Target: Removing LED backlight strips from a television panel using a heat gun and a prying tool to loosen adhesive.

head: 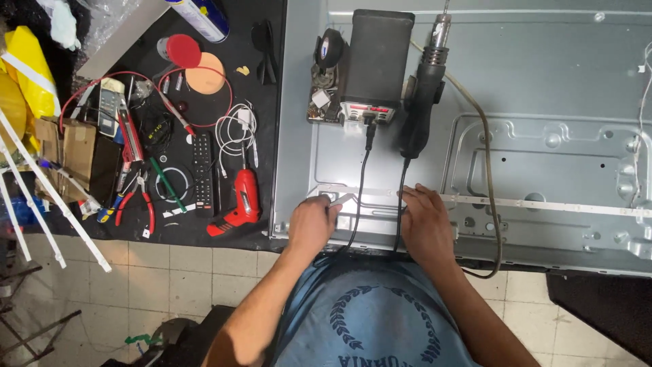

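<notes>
Strip point(516, 202) of thin, pale material runs left to right across the near part of the grey metal panel point(530, 81), a long, narrow piece lying flat on the sheet. It looks light and slightly flexible, likely to bow or kink if lifted from one end alone, and probably fragile along its length; the safer hold seems to be by its edges, pinched lightly, with support at more than one spot.

Its left end lies between the two hands. The left hand point(311, 225) is curled, with the fingers point(329, 212) closed narrowly around a small flat, light-coloured tool point(341, 200) whose tip points at the strip's left end. Whether the tip touches the strip cannot be told.

The right hand point(426, 221) lies palm down, fingers point(415, 195) only slightly spread and pressed on the strip, holding it against the panel rather than gripping it.

Two black cables point(360, 197) pass between the hands, running from the far side, where a dark box-shaped station point(375, 61) and a hot-air gun point(424, 95) rest on the panel. On the black counter point(261, 102) to the left lie a red powered screwdriver point(238, 204), a remote control point(202, 163), red-handled pliers point(136, 204) and a coiled white cable point(234, 129), all well apart from the hands.
</notes>
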